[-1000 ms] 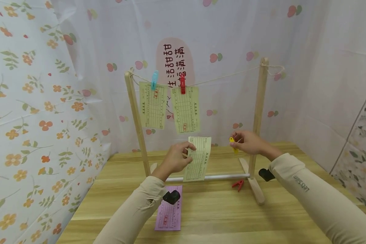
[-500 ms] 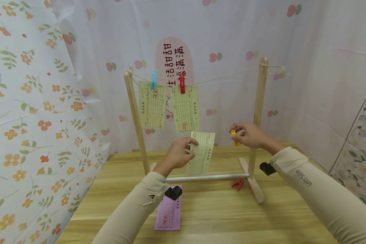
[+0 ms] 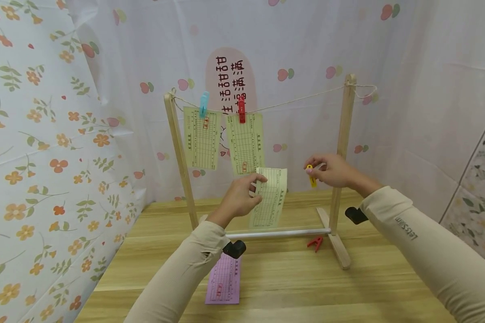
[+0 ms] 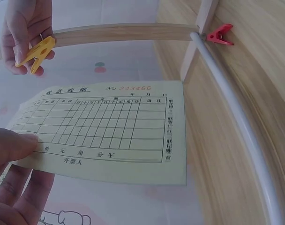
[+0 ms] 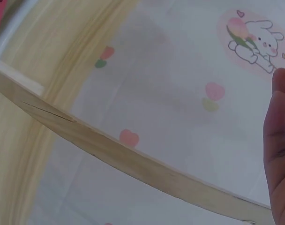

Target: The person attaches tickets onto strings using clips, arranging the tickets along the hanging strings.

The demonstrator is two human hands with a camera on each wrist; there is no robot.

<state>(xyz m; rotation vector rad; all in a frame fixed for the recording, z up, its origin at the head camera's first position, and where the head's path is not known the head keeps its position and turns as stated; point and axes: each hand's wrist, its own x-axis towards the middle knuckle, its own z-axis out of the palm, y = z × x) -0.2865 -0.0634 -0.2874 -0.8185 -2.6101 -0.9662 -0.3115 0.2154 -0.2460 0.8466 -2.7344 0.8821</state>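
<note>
Below the string (image 3: 295,103), a pale yellow receipt slip (image 3: 271,197) is pinched in the fingers of the left hand (image 3: 238,196); a yellow clothespin (image 3: 313,179) is pinched in those of the right hand (image 3: 334,170). Two hanging receipts (image 3: 245,146) are clipped to the string.

Clips (image 3: 313,181): four. Yellow slips (image 3: 271,199): three; purple slips (image 3: 225,282): at least one, since stacked sheets cannot be distinguished. Upright posts (image 3: 343,130): two; cord (image 3: 299,102): one.
</note>
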